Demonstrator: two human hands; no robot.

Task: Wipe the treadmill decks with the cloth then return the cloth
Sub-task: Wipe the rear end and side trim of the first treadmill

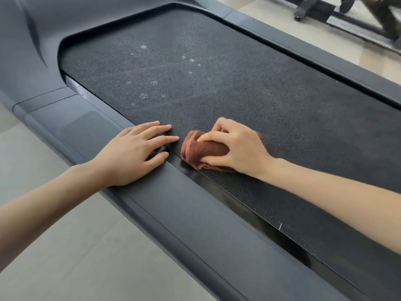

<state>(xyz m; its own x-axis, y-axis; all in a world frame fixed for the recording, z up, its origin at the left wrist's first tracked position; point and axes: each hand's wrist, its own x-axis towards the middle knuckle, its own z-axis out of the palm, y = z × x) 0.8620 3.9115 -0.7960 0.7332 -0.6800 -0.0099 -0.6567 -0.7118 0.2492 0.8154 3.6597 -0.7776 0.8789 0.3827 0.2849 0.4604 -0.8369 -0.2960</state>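
A dark textured treadmill belt [195,72] runs diagonally across the view, with pale dusty spots on its far half. My right hand [236,146] grips a bunched brown cloth [199,151] and holds it down on the belt's near edge. My left hand [134,153] rests flat with straight fingers on the grey side rail [173,203], its fingertips reaching onto the belt just left of the cloth.
The grey motor cover [32,51] rises at the far left. A second side rail [314,61] borders the belt's far edge. Pale floor tiles [54,246] lie on the near side. The black frame of another machine [347,16] stands at the top right.
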